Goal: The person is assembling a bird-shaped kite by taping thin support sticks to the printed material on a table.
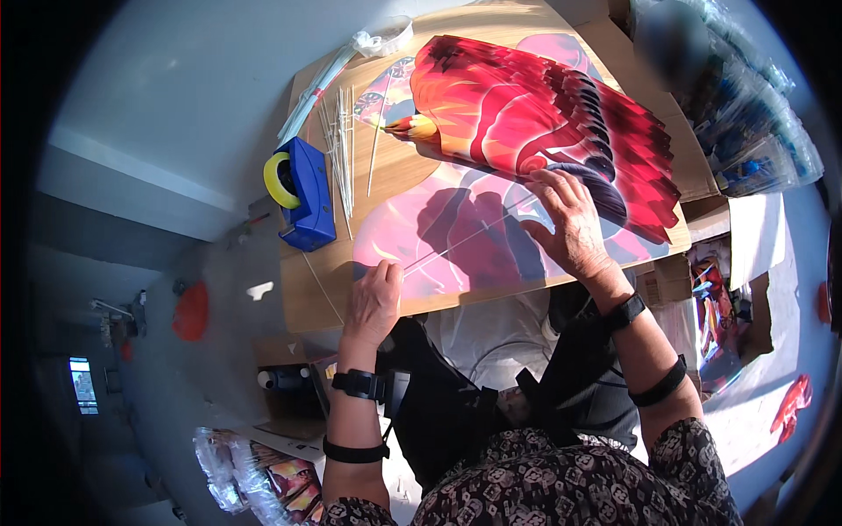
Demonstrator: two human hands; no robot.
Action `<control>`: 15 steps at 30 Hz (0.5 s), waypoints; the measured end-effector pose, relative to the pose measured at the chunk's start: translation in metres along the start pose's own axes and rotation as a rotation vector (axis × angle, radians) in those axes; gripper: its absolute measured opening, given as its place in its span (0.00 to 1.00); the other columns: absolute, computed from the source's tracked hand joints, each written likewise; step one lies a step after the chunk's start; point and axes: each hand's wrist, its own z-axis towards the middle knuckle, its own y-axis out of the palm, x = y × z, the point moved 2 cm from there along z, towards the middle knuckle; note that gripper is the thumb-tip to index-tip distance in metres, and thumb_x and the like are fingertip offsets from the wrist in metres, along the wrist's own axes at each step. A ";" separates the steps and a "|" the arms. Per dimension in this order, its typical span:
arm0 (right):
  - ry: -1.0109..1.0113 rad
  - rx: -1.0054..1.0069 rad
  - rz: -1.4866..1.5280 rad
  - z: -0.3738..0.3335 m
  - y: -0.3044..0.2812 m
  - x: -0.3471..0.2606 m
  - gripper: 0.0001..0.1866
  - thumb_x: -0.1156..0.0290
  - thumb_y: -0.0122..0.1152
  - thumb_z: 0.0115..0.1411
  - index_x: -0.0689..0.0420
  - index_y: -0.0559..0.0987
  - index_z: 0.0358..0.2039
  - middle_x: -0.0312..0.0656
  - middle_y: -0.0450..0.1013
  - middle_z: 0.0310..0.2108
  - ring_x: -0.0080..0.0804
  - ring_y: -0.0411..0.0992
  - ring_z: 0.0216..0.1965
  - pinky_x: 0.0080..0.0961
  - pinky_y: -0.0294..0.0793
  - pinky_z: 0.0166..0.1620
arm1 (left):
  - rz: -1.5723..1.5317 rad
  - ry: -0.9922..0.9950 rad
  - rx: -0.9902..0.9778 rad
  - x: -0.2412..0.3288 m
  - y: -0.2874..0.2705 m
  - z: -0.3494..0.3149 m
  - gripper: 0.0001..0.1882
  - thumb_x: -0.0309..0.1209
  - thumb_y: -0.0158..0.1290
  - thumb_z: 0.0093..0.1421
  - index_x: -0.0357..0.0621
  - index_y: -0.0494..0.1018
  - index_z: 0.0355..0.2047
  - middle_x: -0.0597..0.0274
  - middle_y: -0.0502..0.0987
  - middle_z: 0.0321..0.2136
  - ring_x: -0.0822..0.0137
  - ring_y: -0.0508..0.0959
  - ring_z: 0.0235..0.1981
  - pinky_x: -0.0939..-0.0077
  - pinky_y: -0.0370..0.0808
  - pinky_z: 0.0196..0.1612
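A thin pale rod (447, 251) slants across a pink printed fabric piece (377, 232) at the near edge of the table. My left hand (375, 298) is closed in a pinch on the rod's near-left end. My right hand (568, 219) lies with fingers stretched and thumb apart over the rod's other end, fingertips touching the lower edge of a red bird-shaped kite (500, 105). The kite has a dark, feather-patterned part and a yellow-orange tip at its left. It partly covers the pink piece; the rod's far end is hidden near my right hand.
On the wooden table (303, 302), a blue tape dispenser (311, 197) with yellow tape stands left of several loose thin sticks (338, 149). Behind are a bundle of pale rods (311, 92) and a white bowl (386, 37). Boxes (759, 237) and plastic-wrapped packs (750, 123) are at right.
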 end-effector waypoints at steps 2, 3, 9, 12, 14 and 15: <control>-0.035 -0.098 0.024 -0.014 0.009 -0.009 0.25 0.66 0.67 0.43 0.56 0.73 0.44 0.42 0.68 0.47 0.43 0.65 0.52 0.39 0.64 0.53 | 0.018 0.019 -0.018 0.008 0.002 -0.008 0.07 0.20 0.48 0.49 0.40 0.66 0.31 0.55 0.70 0.30 0.55 0.74 0.34 0.64 0.73 0.35; -0.050 -0.146 0.030 -0.022 0.015 -0.011 0.24 0.66 0.67 0.42 0.55 0.74 0.43 0.41 0.69 0.47 0.42 0.65 0.51 0.39 0.63 0.53 | 0.042 0.037 -0.033 0.012 0.001 -0.011 0.08 0.20 0.48 0.48 0.40 0.66 0.30 0.56 0.70 0.30 0.56 0.73 0.34 0.66 0.73 0.35; 0.064 -0.068 0.058 -0.055 0.034 -0.019 0.11 0.69 0.64 0.44 0.52 0.76 0.30 0.36 0.69 0.32 0.37 0.66 0.38 0.34 0.65 0.41 | 0.151 -0.071 0.071 0.021 0.009 -0.012 0.07 0.21 0.51 0.46 0.41 0.67 0.28 0.58 0.68 0.30 0.58 0.70 0.36 0.64 0.71 0.38; 0.099 -0.052 0.098 -0.061 0.034 -0.022 0.09 0.71 0.63 0.45 0.51 0.75 0.29 0.36 0.69 0.32 0.38 0.66 0.37 0.35 0.64 0.41 | 0.078 -0.180 0.110 0.040 0.019 -0.015 0.13 0.24 0.52 0.51 0.38 0.69 0.38 0.53 0.70 0.39 0.53 0.70 0.44 0.61 0.69 0.47; 0.092 0.004 0.117 -0.063 0.033 -0.024 0.08 0.73 0.63 0.45 0.51 0.75 0.28 0.35 0.69 0.31 0.39 0.66 0.36 0.35 0.64 0.40 | -0.084 -0.261 0.158 0.057 0.029 -0.019 0.22 0.29 0.52 0.57 0.37 0.65 0.51 0.48 0.66 0.52 0.49 0.65 0.54 0.57 0.62 0.57; 0.090 0.003 0.116 -0.063 0.032 -0.025 0.08 0.73 0.63 0.45 0.51 0.75 0.28 0.35 0.69 0.31 0.39 0.66 0.36 0.35 0.64 0.40 | -0.040 -0.274 0.117 0.066 0.032 -0.022 0.26 0.32 0.53 0.57 0.37 0.62 0.55 0.47 0.61 0.58 0.50 0.60 0.60 0.53 0.58 0.60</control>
